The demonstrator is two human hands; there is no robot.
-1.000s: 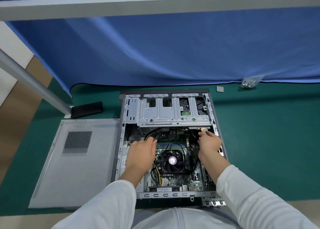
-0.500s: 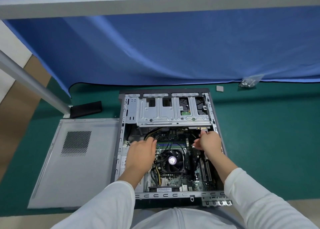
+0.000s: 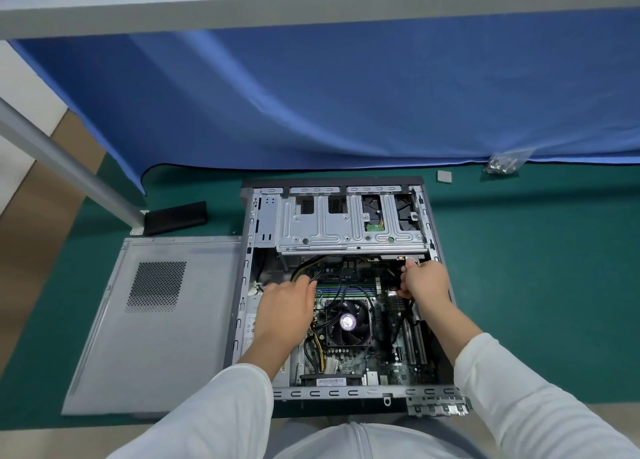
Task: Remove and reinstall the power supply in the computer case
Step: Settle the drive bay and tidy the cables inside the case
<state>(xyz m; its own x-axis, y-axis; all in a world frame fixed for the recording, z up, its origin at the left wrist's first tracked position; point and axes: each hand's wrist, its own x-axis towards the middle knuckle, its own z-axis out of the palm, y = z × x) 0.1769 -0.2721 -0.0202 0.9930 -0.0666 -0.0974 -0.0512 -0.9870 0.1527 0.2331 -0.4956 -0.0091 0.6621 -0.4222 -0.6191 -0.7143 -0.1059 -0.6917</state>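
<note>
– How far along was it?
– Early, I judged. The computer case [image 3: 332, 285] lay open mid-frame, side panel [image 3: 156, 320] off at its left.
– And the hands?
– Left hand [image 3: 284, 306] pinched a cable connector [image 3: 313, 276]; right hand [image 3: 424, 280] gripped black cables [image 3: 398, 275]. I couldn't make out the power supply; removal remained.

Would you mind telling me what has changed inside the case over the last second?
The right hand slid slightly left, its arm swinging outward, fingers curled round black cables. The left hand stayed by the cables at the case's left side; nothing else moved.
</note>
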